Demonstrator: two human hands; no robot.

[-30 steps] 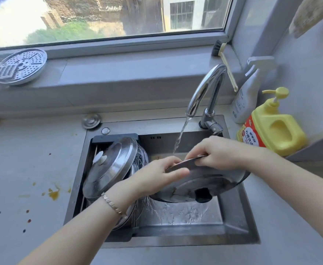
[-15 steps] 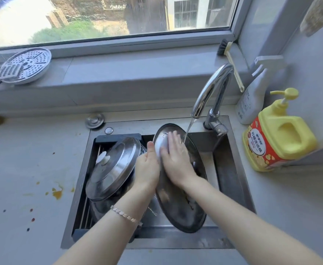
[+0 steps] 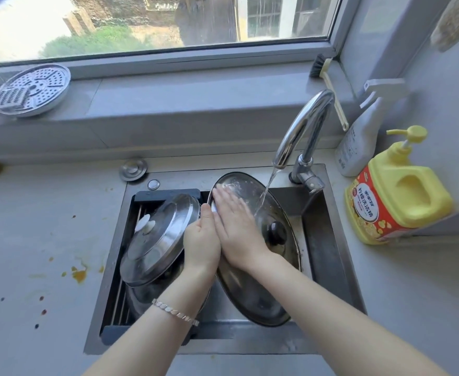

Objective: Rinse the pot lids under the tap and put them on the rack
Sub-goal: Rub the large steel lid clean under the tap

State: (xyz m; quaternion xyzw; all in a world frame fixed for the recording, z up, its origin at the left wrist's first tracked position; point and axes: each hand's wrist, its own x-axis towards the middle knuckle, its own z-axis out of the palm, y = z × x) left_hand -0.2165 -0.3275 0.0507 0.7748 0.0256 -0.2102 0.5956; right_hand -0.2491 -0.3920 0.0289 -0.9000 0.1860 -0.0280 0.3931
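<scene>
Large lid (image 3: pixel 255 297): rigid, wet, likely slippery, moderate weight. Stands tilted on edge in sink (image 3: pixel 323 253), centre frame, under tap (image 3: pixel 301 126) stream. Left hand (image 3: pixel 201 240) grip pinches its rim; right hand (image 3: pixel 236 226) spread flat on its face. Best hold is rim or knob (image 3: pixel 277 232).

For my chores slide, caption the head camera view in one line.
Under the running tap, the left hand holds a black-knobbed pot lid by its rim while the right hand lies flat on it.
</scene>
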